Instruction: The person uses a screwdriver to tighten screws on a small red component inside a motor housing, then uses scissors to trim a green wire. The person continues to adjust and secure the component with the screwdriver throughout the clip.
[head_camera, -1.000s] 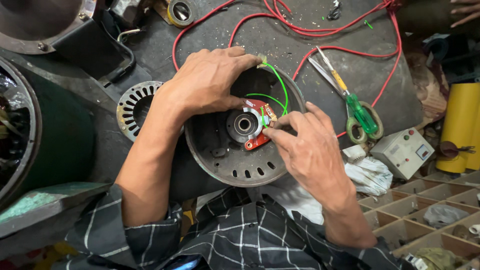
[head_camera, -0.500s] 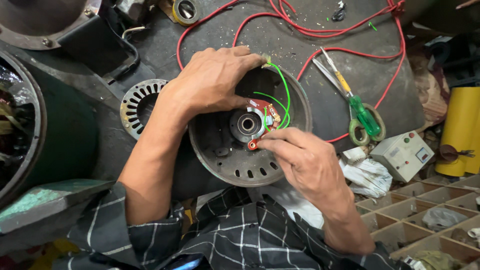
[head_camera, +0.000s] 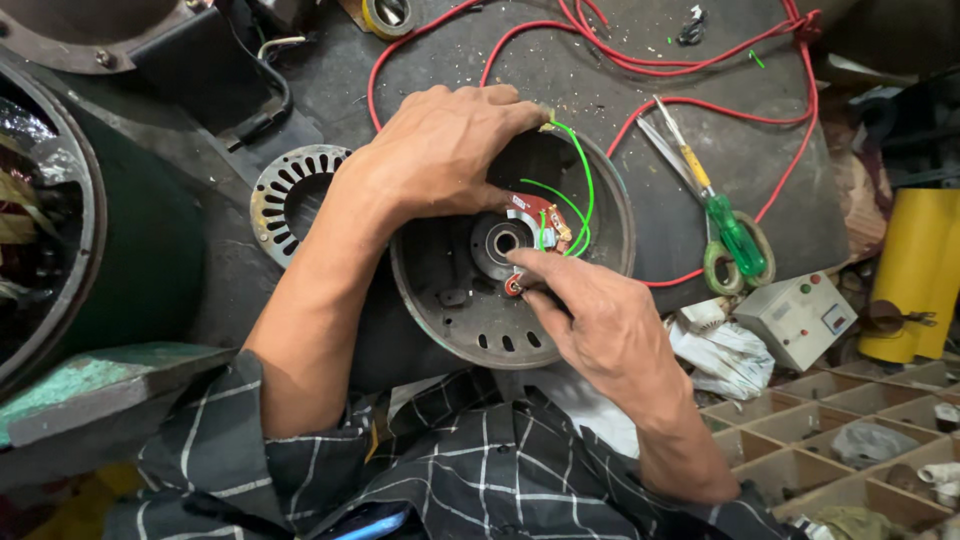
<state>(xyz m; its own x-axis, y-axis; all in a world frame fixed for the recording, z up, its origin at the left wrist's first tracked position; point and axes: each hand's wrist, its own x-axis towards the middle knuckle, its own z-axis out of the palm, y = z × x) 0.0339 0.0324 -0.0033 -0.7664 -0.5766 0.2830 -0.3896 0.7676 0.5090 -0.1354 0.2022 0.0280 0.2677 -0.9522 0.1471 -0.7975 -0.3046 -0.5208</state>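
A round dark metal motor end cover (head_camera: 455, 300) lies on the black bench, hollow side up, with a bearing hub (head_camera: 497, 241) at its centre. A small red switch plate (head_camera: 533, 212) with green wires (head_camera: 581, 185) sits beside the hub. My left hand (head_camera: 440, 150) rests over the cover's upper left rim, its thumb pressing by the red plate. My right hand (head_camera: 600, 320) reaches in from below, and its fingertips pinch a small red part at the plate's lower end, just under the hub.
A slotted stator ring (head_camera: 290, 195) lies left of the cover. Green-handled scissors (head_camera: 725, 225) and a red wire loop (head_camera: 700, 60) lie to the right. A small grey switch box (head_camera: 800, 318), a yellow cylinder (head_camera: 915, 275) and a compartment tray (head_camera: 860, 420) stand at the right.
My right hand has slid down and left, from the right side of the red plate to its lower end under the hub. The left hand has kept its place on the cover.
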